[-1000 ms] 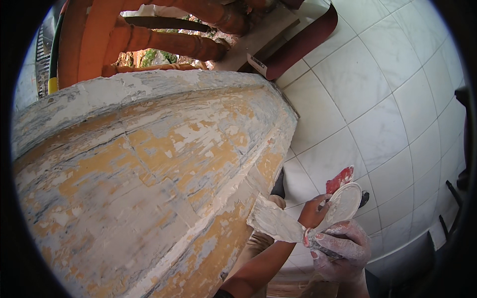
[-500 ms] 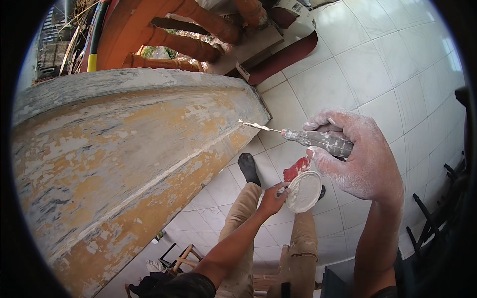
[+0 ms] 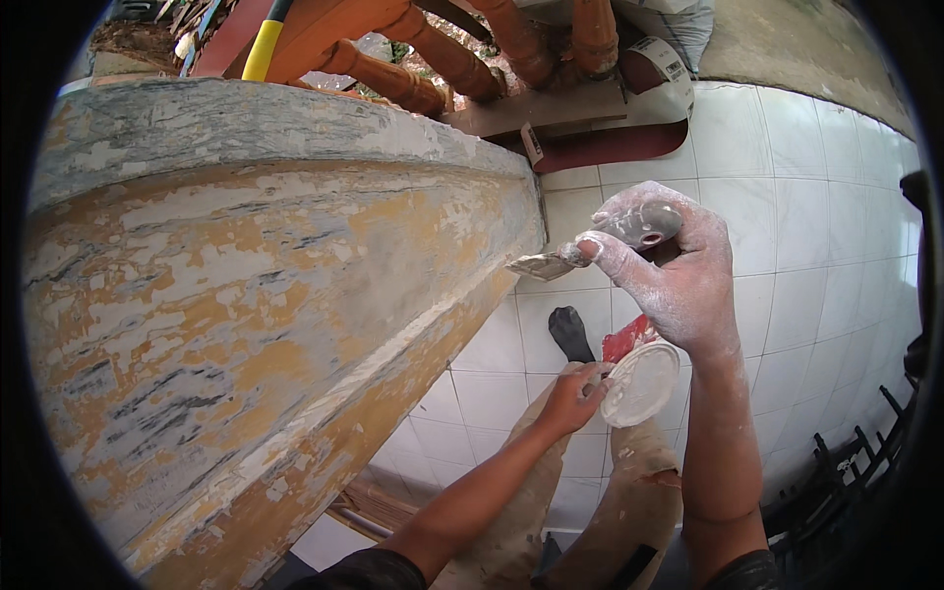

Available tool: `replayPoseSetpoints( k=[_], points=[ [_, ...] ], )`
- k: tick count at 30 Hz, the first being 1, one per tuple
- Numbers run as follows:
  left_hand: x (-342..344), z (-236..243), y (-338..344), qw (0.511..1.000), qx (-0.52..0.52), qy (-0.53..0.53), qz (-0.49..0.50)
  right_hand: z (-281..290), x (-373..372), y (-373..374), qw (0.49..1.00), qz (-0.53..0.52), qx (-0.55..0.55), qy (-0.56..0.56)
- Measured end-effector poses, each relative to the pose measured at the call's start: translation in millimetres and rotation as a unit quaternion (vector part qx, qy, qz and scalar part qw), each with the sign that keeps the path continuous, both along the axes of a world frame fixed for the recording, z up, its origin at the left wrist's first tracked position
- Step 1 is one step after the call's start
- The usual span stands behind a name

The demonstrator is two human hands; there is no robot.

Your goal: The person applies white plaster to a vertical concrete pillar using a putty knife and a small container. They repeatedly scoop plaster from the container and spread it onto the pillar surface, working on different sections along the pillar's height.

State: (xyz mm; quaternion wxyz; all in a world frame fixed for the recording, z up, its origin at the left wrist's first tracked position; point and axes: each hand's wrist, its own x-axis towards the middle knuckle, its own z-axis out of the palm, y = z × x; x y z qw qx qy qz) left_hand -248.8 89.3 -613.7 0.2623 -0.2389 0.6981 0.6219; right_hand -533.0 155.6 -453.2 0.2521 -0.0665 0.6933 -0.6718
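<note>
My right hand (image 3: 683,285), dusted white, is closed round the grey handle of a putty knife (image 3: 629,234). The knife's blade, smeared with white paste, points left and lies at or just before the far end of a raised edge on the patchy yellow and grey surface (image 3: 285,285); I cannot tell whether they touch. Lower down, my left hand (image 3: 573,401) grips the rim of a round white lid (image 3: 644,383) coated with white paste. A red flat piece (image 3: 627,340) sticks out beside the lid near my left fingers, its shape partly hidden.
Orange turned balusters (image 3: 462,69) stand beyond the patchy surface. A dark red curled sheet (image 3: 615,147) lies at their foot on white floor tiles (image 3: 787,221). My dark-socked foot (image 3: 568,332) is below the knife. Black bar-like objects (image 3: 846,482) stand at the right.
The knife has turned in my right hand, so its blade now shows broader instead of edge-on. Relative to the surface, blade and hand sit about as before. The whole view has shifted.
</note>
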Motion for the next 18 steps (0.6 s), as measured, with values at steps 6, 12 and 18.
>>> replayPoseSetpoints(
  k=[6, 12, 18],
  points=[
    [10.3, 5.5, 8.8, 0.992, -0.072, 0.002, 0.104, -41.9, 6.1, -57.7, 0.997, 0.041, 0.054, 0.048],
    [21.3, 2.9, 31.8, 0.976, -0.054, -0.002, 0.210, -36.1, 0.6, -74.4, 0.990, 0.099, 0.041, 0.093],
    [11.6, 6.8, 63.9, 0.962, -0.022, -0.050, 0.268, -18.2, -5.3, -87.1, 0.979, 0.115, 0.053, 0.157]
  ],
)
